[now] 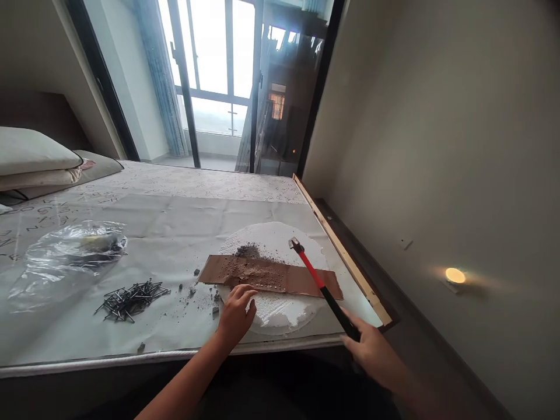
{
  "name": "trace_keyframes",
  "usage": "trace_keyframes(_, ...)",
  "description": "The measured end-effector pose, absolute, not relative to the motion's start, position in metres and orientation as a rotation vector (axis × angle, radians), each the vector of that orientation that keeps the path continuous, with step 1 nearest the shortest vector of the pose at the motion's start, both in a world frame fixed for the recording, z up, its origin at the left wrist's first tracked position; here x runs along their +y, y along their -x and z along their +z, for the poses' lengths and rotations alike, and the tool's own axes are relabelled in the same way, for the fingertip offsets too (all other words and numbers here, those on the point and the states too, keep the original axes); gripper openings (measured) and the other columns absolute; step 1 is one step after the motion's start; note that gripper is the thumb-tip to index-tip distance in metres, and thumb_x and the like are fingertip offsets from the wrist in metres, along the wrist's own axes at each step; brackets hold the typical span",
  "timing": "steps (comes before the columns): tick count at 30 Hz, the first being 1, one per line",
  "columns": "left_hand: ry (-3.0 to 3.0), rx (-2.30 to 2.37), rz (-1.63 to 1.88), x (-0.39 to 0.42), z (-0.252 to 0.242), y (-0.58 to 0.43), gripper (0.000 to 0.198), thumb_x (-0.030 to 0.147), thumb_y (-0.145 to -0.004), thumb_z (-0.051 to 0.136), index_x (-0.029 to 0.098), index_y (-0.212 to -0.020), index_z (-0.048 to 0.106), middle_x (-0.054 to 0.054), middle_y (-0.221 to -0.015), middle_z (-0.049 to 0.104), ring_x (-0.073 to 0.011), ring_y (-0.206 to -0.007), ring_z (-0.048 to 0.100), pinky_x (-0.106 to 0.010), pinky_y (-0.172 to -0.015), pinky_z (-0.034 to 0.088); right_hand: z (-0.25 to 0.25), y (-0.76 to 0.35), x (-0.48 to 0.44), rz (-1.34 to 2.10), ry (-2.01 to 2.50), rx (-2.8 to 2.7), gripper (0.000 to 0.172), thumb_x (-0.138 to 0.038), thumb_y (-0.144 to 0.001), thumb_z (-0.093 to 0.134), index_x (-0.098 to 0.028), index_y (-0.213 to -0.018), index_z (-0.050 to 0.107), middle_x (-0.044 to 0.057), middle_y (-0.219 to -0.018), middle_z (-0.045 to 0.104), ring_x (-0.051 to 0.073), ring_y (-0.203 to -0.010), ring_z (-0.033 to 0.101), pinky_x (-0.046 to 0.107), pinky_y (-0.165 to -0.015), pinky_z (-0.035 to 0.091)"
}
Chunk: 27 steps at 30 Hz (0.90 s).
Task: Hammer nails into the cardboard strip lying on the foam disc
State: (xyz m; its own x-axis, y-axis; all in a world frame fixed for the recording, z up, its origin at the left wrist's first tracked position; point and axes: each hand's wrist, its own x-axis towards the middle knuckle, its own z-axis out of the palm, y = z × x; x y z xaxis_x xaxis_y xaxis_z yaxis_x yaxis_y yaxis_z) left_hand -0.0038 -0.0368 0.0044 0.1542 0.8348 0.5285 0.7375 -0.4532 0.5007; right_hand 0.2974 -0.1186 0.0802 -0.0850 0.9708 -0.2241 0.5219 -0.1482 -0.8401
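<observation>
Hammer [321, 286] held over cardboard strip [266, 275] on foam disc [284, 309]

Nails [131, 300] lie far left; the left hand [236, 315], fingers loosely curled and empty, sits just below the strip; at right, the right hand's [374, 356] fingers clench the red handle.

Home bedroom — mattress [175, 184], pillows [30, 157]

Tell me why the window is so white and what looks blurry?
In the head view, the window is white with glare from bright daylight, the wall light casts a warm glow, the right forearm is blurred and dark, and the hammer looks sharp.
</observation>
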Motion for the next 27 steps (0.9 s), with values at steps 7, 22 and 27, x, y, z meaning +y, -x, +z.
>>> trace_keyframes(7, -2.581, 1.845, 0.987, -0.026, -0.01, 0.015, 0.033, 0.025, -0.082, 0.044, 0.016, -0.109, 0.061, -0.012, -0.129, 0.05, -0.029, -0.127, 0.035, -0.048, -0.104, 0.03, 0.059, -0.291, -0.022, 0.599, 1.949, -2.082, 0.06, -0.018, -0.08, 0.044, -0.013, -0.139, 0.03, 0.01, -0.086, 0.065, 0.02, -0.068, 0.059, 0.025, -0.055, 0.038)
trace_keyframes(22, -2.749, 1.854, 0.874, -0.019, -0.028, 0.023, 0.039, 0.026, -0.083, 0.041, 0.01, -0.115, 0.058, -0.014, -0.126, 0.052, -0.0282, -0.124, 0.04, -0.046, -0.101, 0.035, 0.018, -0.278, 0.014, 0.301, 2.088, -2.38, 0.06, -0.018, -0.083, 0.046, -0.005, -0.138, 0.025, 0.018, -0.115, 0.057, 0.025, -0.101, 0.055, 0.034, -0.082, 0.04)
trace_keyframes(27, -2.771, 1.862, 0.894, -0.02, -0.029, 0.025, 0.04, 0.026, -0.083, 0.042, 0.011, -0.117, 0.057, -0.014, -0.131, 0.047, -0.0292, -0.127, 0.036, -0.047, -0.102, 0.034, 0.022, -0.271, 0.009, 0.185, 2.099, -2.493, 0.054, -0.024, -0.086, 0.047, -0.007, -0.135, 0.031, 0.017, -0.117, 0.054, 0.023, -0.097, 0.056, 0.037, -0.082, 0.042)
